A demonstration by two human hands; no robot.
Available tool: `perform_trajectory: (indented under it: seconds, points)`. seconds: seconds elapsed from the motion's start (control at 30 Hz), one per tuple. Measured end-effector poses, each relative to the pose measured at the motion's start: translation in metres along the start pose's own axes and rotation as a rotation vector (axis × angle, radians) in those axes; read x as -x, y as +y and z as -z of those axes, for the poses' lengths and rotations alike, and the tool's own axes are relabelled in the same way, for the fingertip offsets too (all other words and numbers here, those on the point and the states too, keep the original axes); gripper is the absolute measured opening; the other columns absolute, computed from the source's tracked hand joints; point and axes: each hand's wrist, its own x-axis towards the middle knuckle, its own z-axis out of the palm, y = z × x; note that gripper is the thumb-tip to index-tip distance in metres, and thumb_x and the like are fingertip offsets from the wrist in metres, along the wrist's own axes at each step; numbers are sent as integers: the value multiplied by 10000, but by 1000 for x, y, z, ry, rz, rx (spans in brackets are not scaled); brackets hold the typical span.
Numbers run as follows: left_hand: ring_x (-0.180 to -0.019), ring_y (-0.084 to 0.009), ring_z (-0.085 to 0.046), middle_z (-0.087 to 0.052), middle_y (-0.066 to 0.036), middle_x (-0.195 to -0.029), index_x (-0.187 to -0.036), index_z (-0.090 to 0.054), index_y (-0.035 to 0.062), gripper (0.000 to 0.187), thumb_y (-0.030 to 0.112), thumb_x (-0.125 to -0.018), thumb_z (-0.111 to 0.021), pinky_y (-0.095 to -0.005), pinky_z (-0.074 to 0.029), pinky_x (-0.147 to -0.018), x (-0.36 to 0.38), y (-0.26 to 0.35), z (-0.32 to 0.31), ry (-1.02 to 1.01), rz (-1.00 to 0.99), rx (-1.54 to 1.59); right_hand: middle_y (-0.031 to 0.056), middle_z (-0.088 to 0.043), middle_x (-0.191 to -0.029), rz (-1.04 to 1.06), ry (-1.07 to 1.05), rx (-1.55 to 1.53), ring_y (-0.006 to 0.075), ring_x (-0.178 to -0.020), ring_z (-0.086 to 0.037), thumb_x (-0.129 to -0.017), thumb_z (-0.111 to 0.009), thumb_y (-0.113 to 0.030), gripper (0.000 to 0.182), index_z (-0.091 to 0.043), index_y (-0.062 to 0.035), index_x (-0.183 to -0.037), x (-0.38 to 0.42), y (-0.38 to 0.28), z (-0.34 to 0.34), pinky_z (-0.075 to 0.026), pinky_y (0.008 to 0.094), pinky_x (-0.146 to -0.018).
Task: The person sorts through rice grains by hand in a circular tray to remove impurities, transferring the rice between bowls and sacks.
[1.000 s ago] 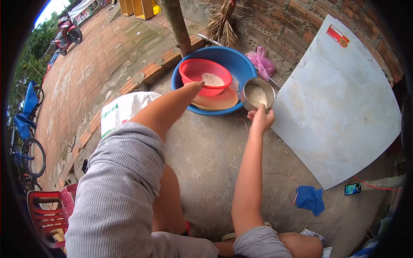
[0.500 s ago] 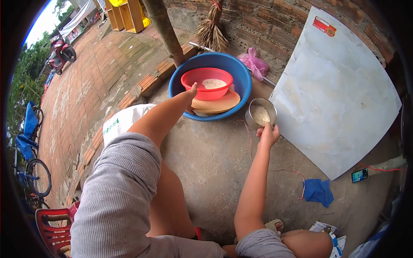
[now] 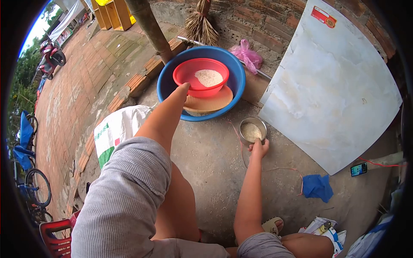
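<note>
A red bowl with pale grains in it sits inside a large blue basin, on top of a round woven tray. At the left side of the red bowl is my left hand, its thumb against the bowl's rim and its other fingers mostly hidden. My right hand grips the near rim of a round metal pot, which holds more pale grains and is low over the concrete floor, right of the basin.
A large marbled panel leans by the brick wall at right. Near it lie a phone and a blue cloth. A white sack, a bamboo post and a pink bag surround the basin.
My right hand has lowered the metal pot and brought it nearer to me. The red bowl now sits less tilted, with more of its grains showing. The whole view has shifted slightly.
</note>
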Motion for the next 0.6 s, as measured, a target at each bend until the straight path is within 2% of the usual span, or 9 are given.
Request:
perform_trajectory:
  seconds: [0.07,0.17,0.2,0.27,0.33,0.4,0.5,0.53,0.6]
  points:
    - [-1141,-406,-423,-415,-115,-1307,-1247,-467,108,616,482,-760,-526,-576,-374,-835,-19,3,4,-67,111,-223,65,-520,-566,-27,85,-83,110,-401,-470,-752,-494,-82,398,-433,21,-1131,3,4,-5,-407,255,-352]
    - [-1116,-382,-474,-440,-140,-1302,-1244,-481,72,595,443,-782,-530,-549,-391,-840,-63,-3,3,-24,15,-254,77,-529,-579,56,201,-139,115,-411,-476,-755,-485,-81,397,-430,33,-1132,8,-21,-16,-397,248,-350]
    - [-1116,-382,-474,-440,-140,-1302,-1244,-481,72,595,443,-782,-530,-549,-391,-840,-49,0,11,-19,14,-252,86,-530,-577,134,207,-147,121,-402,-468,-760,-483,-86,407,-420,31,-1145,12,-37,-20,-381,252,-350]
    - [-1062,-254,-543,-575,-176,-1107,-1158,-550,20,463,297,-788,-523,-356,-432,-840,-22,7,25,29,-195,-48,96,-534,-573,259,185,-171,126,-393,-459,-764,-481,-89,419,-408,35,-1157,20,-72,-30,-366,255,-350]
    - [-1087,-265,-532,-576,-187,-1113,-1139,-563,15,432,271,-795,-509,-355,-420,-873,-15,12,31,61,-208,5,97,-536,-572,316,146,-178,125,-392,-458,-763,-481,-87,420,-407,42,-1156,29,-107,-45,-367,254,-351]
    - [-1112,-277,-521,-576,-198,-1119,-1120,-577,10,404,245,-802,-495,-353,-408,-905,-25,14,41,96,-212,73,96,-547,-580,326,-62,-108,127,-391,-467,-760,-496,-102,425,-410,51,-1146,39,-136,-65,-386,249,-351]
    - [-1084,-307,-530,-591,-185,-1091,-1085,-587,-12,374,186,-783,-491,-355,-401,-908,-58,19,51,157,-355,-161,98,-544,-554,289,-219,-114,134,-365,-490,-759,-507,-95,326,-479,62,-1044,49,-150,-108,-441,256,-343]
    - [-1080,-320,-528,-587,-182,-1101,-1067,-602,3,358,175,-771,-498,-362,-399,-905,-58,21,54,137,-348,-45,93,-539,-542,254,-283,-74,139,-372,-506,-766,-502,-96,297,-481,57,-1020,50,-151,-125,-449,260,-347]
    - [-1154,-336,-455,-489,-182,-1236,-1229,-485,8,490,222,-795,-567,-436,-396,-908,-41,33,70,23,-283,-171,98,-546,-559,205,-394,-137,152,-386,-523,-774,-504,-100,284,-477,51,-1013,58,-143,-162,-465,261,-358]
